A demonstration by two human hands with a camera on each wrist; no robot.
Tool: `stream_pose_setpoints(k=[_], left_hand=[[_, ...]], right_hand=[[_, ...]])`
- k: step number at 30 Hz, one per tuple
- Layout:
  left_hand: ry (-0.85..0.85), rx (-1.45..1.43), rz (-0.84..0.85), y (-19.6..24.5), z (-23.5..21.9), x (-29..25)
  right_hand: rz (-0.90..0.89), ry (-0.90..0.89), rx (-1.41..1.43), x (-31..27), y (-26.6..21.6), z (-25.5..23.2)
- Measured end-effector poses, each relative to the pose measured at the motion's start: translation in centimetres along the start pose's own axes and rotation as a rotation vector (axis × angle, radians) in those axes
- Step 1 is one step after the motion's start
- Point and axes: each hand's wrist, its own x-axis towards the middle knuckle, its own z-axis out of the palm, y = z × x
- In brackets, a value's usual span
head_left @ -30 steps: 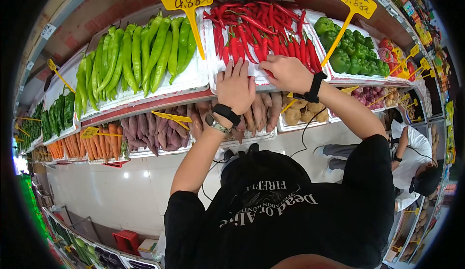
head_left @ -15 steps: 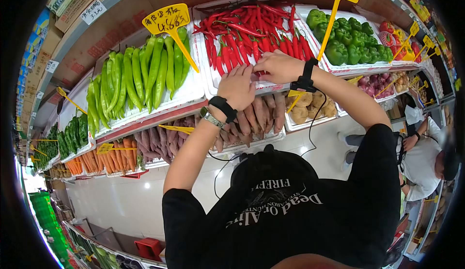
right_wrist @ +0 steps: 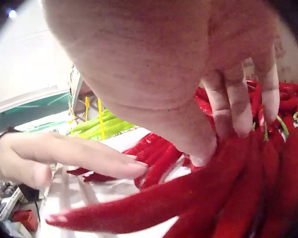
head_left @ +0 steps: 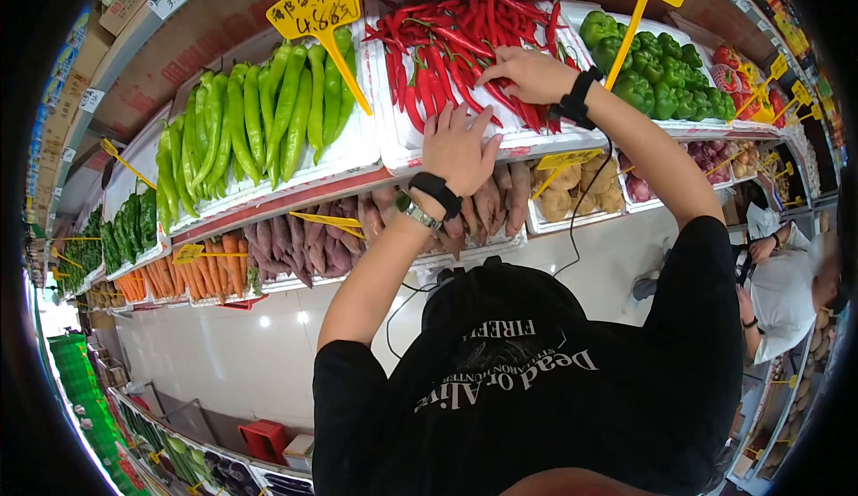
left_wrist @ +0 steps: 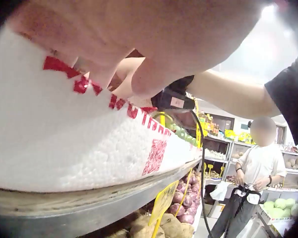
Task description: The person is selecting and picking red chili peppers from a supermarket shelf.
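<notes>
Red chili peppers (head_left: 447,49) lie heaped at the back and in a row along the front of a white foam tray (head_left: 404,151). My right hand (head_left: 536,76) is over the row's right part. In the right wrist view its thumb and fingers (right_wrist: 238,101) pinch a long red chili pepper (right_wrist: 154,208), whose tip points left. My left hand (head_left: 458,152) lies over the tray's front edge with fingers extended, fingertips right at the lower ends of the peppers. The left wrist view shows its palm (left_wrist: 154,29) above the tray's printed side wall (left_wrist: 79,134).
Long green peppers (head_left: 241,130) fill the tray on the left, and green bell peppers (head_left: 657,76) the one on the right. Yellow price signs (head_left: 315,9) stand between. Sweet potatoes (head_left: 295,246) and potatoes (head_left: 572,192) sit below. Another person (head_left: 786,290) stands at the right.
My right hand has moved up and away from the left hand, farther over the red peppers. The left hand has shifted slightly right, its fingers more spread.
</notes>
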Motion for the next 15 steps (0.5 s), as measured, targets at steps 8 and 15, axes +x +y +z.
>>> stream_pose_setpoints(k=[8,15], left_hand=[[-0.145,0.147,-0.125,1.3,1.2,2.6],[0.008,0.174,-0.125,0.8,1.6,2.6]], right_hand=[[0.069,-0.077,0.094,0.3,0.4,-0.7],[-0.089,0.137,-0.001,1.8,0.9,0.4]])
